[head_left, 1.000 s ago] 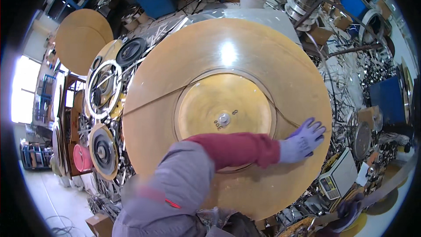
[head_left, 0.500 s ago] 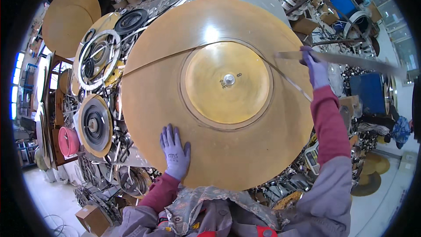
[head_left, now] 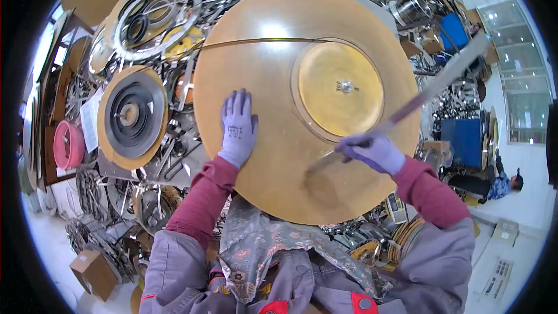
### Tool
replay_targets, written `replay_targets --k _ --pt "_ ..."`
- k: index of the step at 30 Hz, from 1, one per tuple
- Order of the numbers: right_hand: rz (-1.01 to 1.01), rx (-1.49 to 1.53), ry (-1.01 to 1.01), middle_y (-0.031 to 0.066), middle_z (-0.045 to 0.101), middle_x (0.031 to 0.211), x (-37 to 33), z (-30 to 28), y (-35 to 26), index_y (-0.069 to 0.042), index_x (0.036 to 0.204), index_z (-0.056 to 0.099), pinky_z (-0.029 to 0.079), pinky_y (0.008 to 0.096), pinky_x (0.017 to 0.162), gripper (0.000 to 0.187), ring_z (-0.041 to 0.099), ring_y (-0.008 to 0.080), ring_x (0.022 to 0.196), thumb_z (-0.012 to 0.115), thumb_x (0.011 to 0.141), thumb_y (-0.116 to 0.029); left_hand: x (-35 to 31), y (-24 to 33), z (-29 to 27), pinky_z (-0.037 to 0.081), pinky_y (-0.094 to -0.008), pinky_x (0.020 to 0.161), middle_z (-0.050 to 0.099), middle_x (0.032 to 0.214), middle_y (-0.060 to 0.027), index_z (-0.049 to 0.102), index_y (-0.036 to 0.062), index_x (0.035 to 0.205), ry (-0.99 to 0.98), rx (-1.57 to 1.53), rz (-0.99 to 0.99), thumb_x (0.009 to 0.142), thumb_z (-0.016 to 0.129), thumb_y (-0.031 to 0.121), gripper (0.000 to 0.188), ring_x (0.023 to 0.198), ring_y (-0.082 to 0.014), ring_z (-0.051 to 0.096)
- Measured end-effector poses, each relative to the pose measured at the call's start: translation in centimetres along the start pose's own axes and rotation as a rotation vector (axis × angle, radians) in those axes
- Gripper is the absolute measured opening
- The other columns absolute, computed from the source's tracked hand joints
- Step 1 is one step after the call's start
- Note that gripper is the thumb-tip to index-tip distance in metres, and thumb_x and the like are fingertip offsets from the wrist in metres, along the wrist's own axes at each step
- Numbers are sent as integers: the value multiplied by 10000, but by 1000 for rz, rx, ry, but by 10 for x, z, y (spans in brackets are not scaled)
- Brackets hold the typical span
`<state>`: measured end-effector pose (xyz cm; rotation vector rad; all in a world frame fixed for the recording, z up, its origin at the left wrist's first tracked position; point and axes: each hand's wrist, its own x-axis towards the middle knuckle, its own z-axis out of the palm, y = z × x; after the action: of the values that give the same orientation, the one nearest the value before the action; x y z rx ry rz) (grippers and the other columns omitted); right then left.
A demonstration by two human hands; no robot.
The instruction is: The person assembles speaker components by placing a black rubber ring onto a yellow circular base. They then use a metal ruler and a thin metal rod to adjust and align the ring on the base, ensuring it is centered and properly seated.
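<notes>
A large round tan board (head_left: 261, 163) lies before me, a seam running across its far part. On its right half sits a smaller yellow disc (head_left: 325, 102) with a metal knob at its centre. My left hand (head_left: 238, 131), in a pale purple glove, rests flat on the board's left side with fingers stretched out. In my gloved right hand (head_left: 372, 151) is a long, flat metal strip (head_left: 427, 90), held closed near its lower end at the disc's near edge. The strip slants up to the right and is blurred by motion.
A dark grooved disc on a tan round (head_left: 157, 119) and a white ring (head_left: 120, 35) lie left of the board. A pink bucket (head_left: 68, 145) stands farther left. Metal pieces crowd around. Another person (head_left: 494, 185) is at the far right.
My right hand has come down and left with the metal strip, from the board's far right to its near part. My view has shifted; my left hand stays flat on the board.
</notes>
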<state>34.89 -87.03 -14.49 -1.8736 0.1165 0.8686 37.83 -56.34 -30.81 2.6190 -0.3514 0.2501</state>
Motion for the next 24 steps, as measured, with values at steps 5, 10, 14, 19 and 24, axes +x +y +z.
replay_targets --k 5,10,14,19,24 --pt "-267 -71 32 84 693 921 118 -7 -65 24 1007 690 539 270 774 231 659 136 821 694 850 -145 -27 -4 -43 201 -526 1128 328 1443 -238 314 -48 1396 164 22 -195 813 554 101 648 1355 -416 273" --pt "-365 11 143 74 701 848 199 -75 -109 -4 943 699 555 252 673 210 675 151 722 753 782 -126 -86 36 -34 206 -562 1118 325 1443 -245 332 -66 1386 73 -64 -123 782 586 119 681 1355 -427 278" --pt "-365 43 171 98 684 883 221 -135 -115 18 926 672 574 286 743 172 674 181 777 724 801 -89 -97 55 1 203 -565 1121 334 1437 -243 353 -63 1379 -88 -114 -113 797 574 147 658 1358 -421 276" --pt "-304 -30 281 118 678 884 226 -188 -109 35 890 659 594 312 748 139 680 209 798 705 813 -72 -102 67 17 224 -572 1110 327 1438 -232 377 -37 1372 -149 7 -94 783 584 154 653 1352 -434 275" --pt "-352 3 483 113 683 842 216 -239 -83 28 850 671 596 291 690 120 680 190 740 710 794 -71 -121 97 24 222 -583 1103 303 1439 -257 385 -26 1370 -131 -36 -149 770 602 174 668 1353 -451 256"
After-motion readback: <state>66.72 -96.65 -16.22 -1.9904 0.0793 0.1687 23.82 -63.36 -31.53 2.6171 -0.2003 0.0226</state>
